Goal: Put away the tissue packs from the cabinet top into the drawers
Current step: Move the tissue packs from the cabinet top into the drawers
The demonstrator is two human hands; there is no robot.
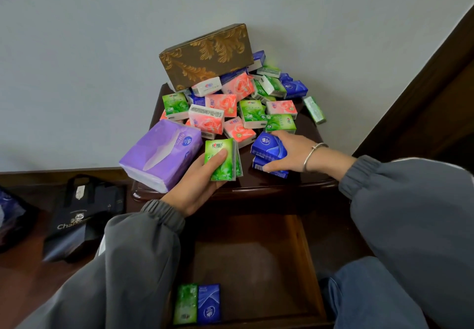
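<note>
A heap of small green, pink and blue tissue packs [232, 109] covers the dark wooden cabinet top [311, 133]. My left hand [198, 182] grips a green tissue pack [221, 160] at the front edge. My right hand [289, 153] closes over blue tissue packs [268, 146] stacked on the cabinet top to the right. A large purple tissue pack [161, 154] hangs over the front left corner. Below, the open drawer [310, 264] holds a green pack [185, 304] and a blue pack [209, 303] side by side at its near left.
A brown box with gold leaf pattern [206, 55] leans on the heap against the grey wall. A black bag [82, 216] lies on the floor to the left. A dark wooden frame [423, 92] rises at the right.
</note>
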